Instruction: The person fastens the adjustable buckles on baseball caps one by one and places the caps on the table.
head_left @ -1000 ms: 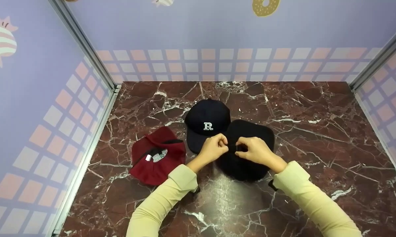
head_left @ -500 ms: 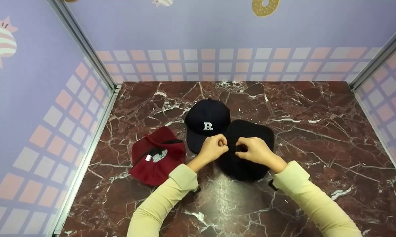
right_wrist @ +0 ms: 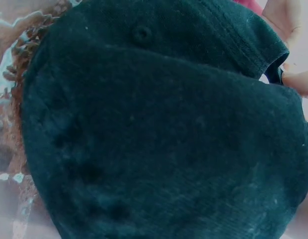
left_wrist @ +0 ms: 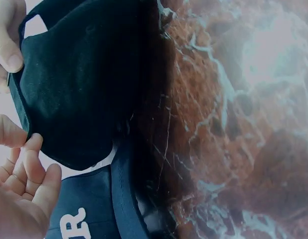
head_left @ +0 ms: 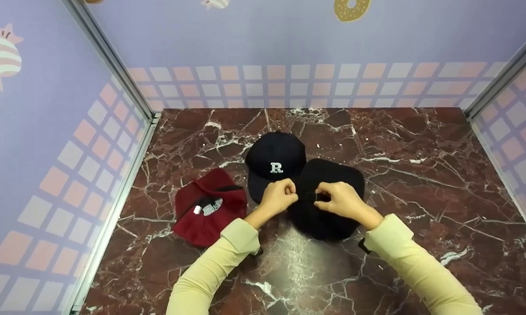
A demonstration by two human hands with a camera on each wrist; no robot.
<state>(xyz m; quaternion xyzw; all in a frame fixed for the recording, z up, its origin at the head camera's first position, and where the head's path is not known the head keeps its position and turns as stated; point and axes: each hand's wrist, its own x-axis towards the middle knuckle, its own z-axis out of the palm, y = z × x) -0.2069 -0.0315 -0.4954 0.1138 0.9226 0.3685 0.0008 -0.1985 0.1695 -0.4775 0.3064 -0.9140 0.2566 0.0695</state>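
A black baseball cap (head_left: 331,171) is between my two hands, its dark crown (left_wrist: 79,84) filling much of the left wrist view. My left hand (head_left: 278,197) pinches the cap's edge between thumb and fingers. At the edge's other side my right hand (head_left: 341,200) grips it, thumb against the cloth; part of that grip is hidden in the right wrist view. A small gap shows at the cap's edge near the right hand. Just behind the left hand sits a navy cap (head_left: 276,148) with a white letter R, brim toward me.
A dark red cap (head_left: 210,208) lies left of my left forearm, its inside and a white label showing. The reddish-brown marble table (head_left: 420,183) is bounded by lilac walls (head_left: 289,43) with a tile pattern at the back and sides.
My left hand has shifted slightly left, and the right a touch to the right, so the gap between them is a little wider. The navy and red caps have stayed put.
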